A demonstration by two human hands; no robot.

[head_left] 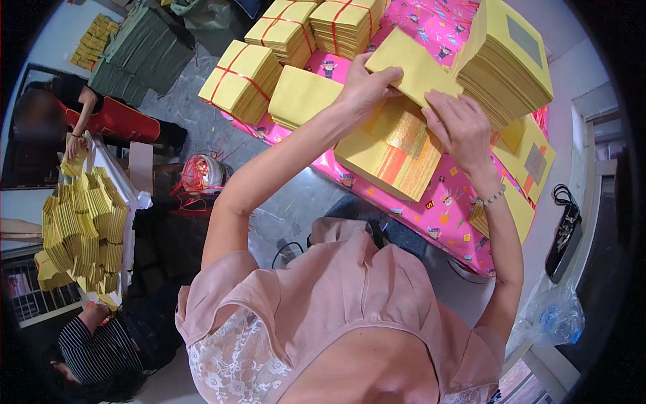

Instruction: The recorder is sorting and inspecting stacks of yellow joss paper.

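Observation:
Between my two hands is a flat piece of yellow paper (416,66), perhaps several sheets together; its thickness is hard to judge. My left hand (370,86) grips its left edge, thumb on top. At its near right corner, the bent fingers of my right hand (463,124) pinch the edge. Just beneath lies a stack of yellow paper (377,158) with gold and orange patches on top. A plain yellow paper stack (304,97) sits near my left wrist. Beyond my right hand rises a tall yellow paper stack (501,67) with a grey square on its upper face.
Several yellow bundles tied with red string (241,79) stand along the far left of the pink patterned tablecloth (437,232). Loose yellow sheets (535,161) lie at the right. Two people work at a side table heaped with folded yellow paper (84,225). A bucket (204,172) stands on the floor.

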